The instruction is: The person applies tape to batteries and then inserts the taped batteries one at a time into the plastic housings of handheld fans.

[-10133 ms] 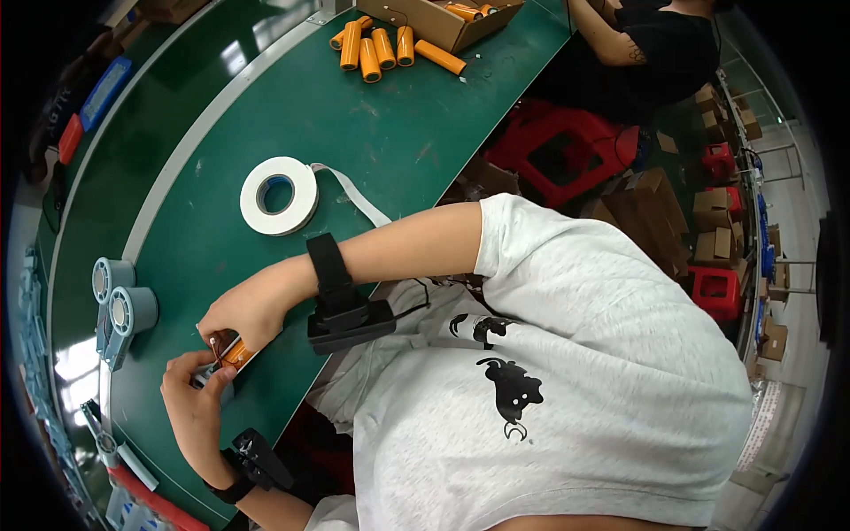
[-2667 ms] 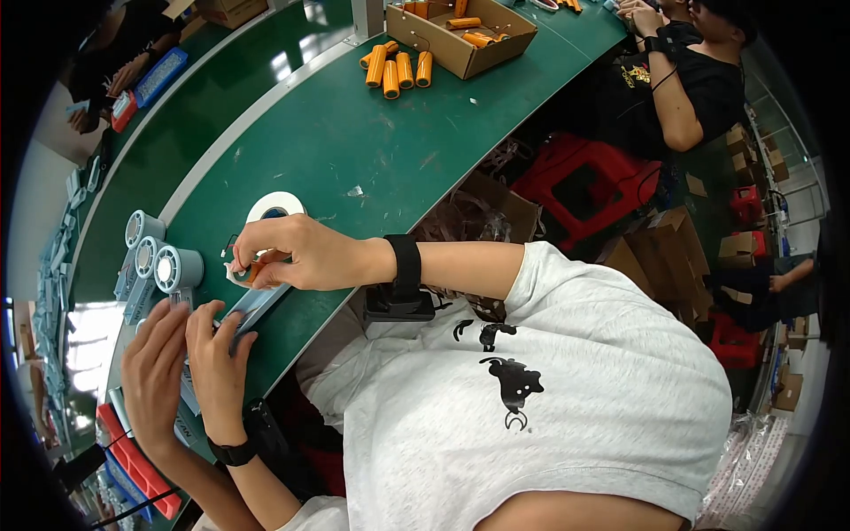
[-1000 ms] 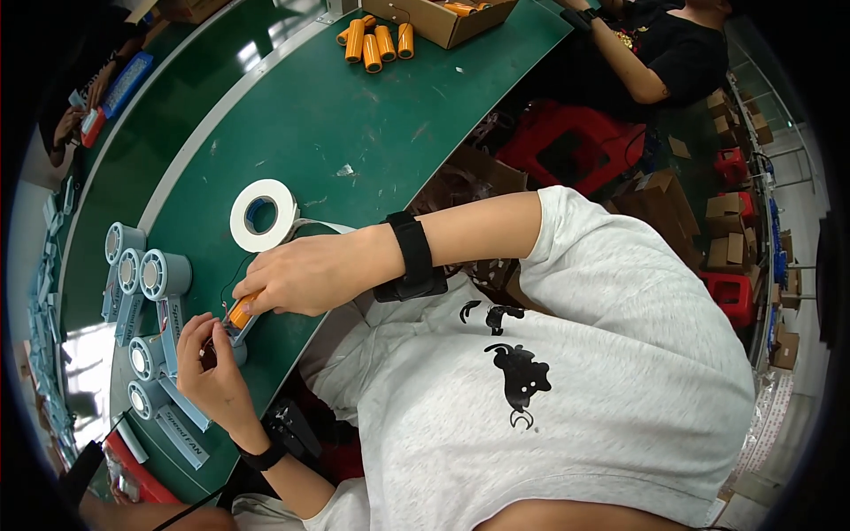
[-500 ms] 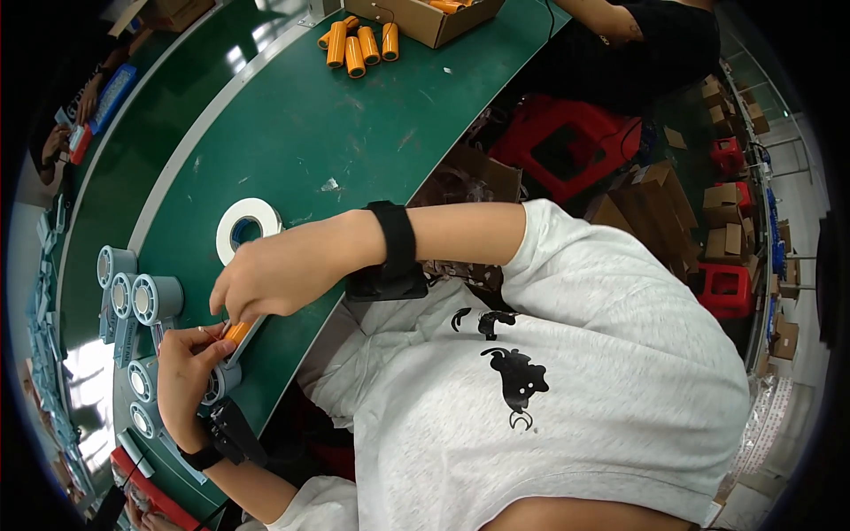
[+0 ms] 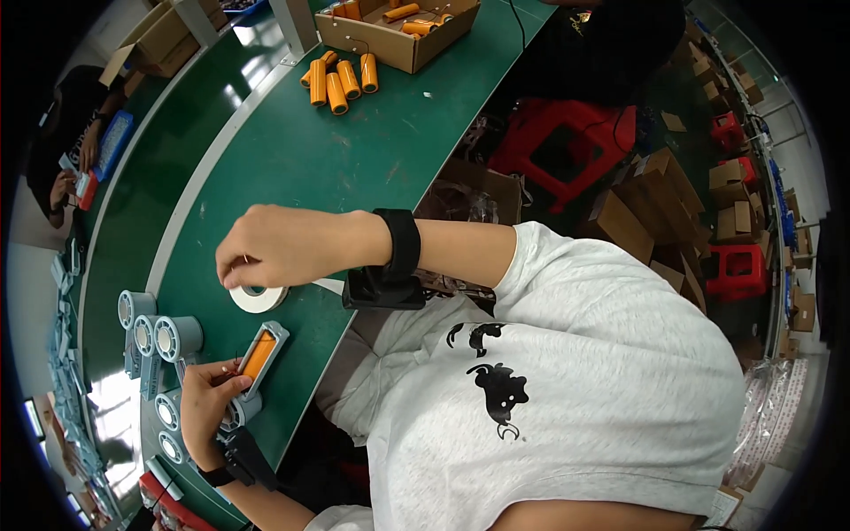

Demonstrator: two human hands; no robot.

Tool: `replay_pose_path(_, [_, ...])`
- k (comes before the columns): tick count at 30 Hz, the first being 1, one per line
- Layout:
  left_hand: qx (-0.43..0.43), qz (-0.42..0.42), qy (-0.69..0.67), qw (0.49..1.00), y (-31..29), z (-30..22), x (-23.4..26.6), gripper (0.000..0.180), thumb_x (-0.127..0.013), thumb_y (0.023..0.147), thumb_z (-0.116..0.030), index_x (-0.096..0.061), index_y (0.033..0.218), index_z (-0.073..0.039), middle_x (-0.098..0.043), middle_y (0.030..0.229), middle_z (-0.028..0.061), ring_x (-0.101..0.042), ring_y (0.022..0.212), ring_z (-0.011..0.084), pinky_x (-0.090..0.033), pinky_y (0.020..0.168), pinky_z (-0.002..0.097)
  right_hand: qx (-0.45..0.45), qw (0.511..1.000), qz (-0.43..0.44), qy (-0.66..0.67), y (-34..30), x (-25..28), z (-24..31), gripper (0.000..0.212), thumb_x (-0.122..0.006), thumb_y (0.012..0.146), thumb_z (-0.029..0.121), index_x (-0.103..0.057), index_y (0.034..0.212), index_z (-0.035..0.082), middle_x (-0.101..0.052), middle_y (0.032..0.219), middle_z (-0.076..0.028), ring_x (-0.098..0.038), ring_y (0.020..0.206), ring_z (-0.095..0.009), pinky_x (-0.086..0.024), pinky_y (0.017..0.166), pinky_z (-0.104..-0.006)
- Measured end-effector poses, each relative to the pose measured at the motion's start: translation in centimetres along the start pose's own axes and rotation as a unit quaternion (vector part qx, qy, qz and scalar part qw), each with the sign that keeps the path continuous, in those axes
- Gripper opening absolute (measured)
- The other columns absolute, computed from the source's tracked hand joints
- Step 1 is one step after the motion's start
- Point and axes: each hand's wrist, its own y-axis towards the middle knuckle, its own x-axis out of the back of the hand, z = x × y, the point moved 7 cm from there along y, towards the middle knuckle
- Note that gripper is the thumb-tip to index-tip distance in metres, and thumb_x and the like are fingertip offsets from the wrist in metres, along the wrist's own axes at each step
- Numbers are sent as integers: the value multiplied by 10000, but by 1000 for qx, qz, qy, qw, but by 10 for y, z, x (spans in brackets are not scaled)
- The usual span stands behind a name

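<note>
My left hand [image 5: 206, 403] grips a light blue handheld fan at its handle [image 5: 277, 334], thumb and fingers pressed near the lower part. An orange cylindrical battery [image 5: 259, 356] lies in the open handle, with thin wires by my fingertips. Part of the fan's round head [image 5: 243, 410] shows beyond my thumb. My right hand [image 5: 288, 246] is over a roll of white tape [image 5: 263, 303], its fingers curled and their tips at the roll's rim. The hand covers part of the roll.
Several light blue fans [image 5: 177, 338] lie left of my left hand. Loose orange batteries [image 5: 336, 93] stand at the far end of the green table [image 5: 266, 168], beside a cardboard box [image 5: 416, 55] of more. A red stool [image 5: 562, 146] is beyond the table edge. Another person's hands [image 5: 88, 150] work across.
My right hand has left the battery and handle and moved to the tape roll. The open handle with its battery is now in plain sight, still in my left hand. The view has shifted slightly.
</note>
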Motion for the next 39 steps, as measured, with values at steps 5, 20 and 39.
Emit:
replay_pose_path(5, [97, 38, 14, 994, 3, 8, -3, 224, -685, 634, -18, -660, 851, 35, -617, 656, 79, -551, 567, 97, -425, 537, 209, -48, 995, 88, -22, -24, -48, -10, 228, -625, 725, 178, -627, 823, -28, -618, 777, -156, -605, 729, -277, -476, 650, -330])
replay_pose_path(20, [-60, 88, 342, 934, -54, -44, 32, 415, -658, 708, -32, -581, 1108, -110, -583, 769, 109, -535, 652, 188, -467, 591, 263, -267, 890, -146, -341, -61, 177, -65, 235, -618, 737, 173, -582, 837, -36, -598, 849, -196, -595, 795, -327, -482, 668, -392])
replay_pose_path(39, [-208, -232, 328, 892, 161, -77, 81, 584, -700, 714, -329, -487, 1145, 2, -471, 1191, 168, -396, 1116, 353, -346, 901, 395, -286, 815, -51, -501, -6, 142, -131, 268, -592, 705, 113, -597, 910, -59, -595, 907, -186, -595, 793, -307, -505, 662, -379])
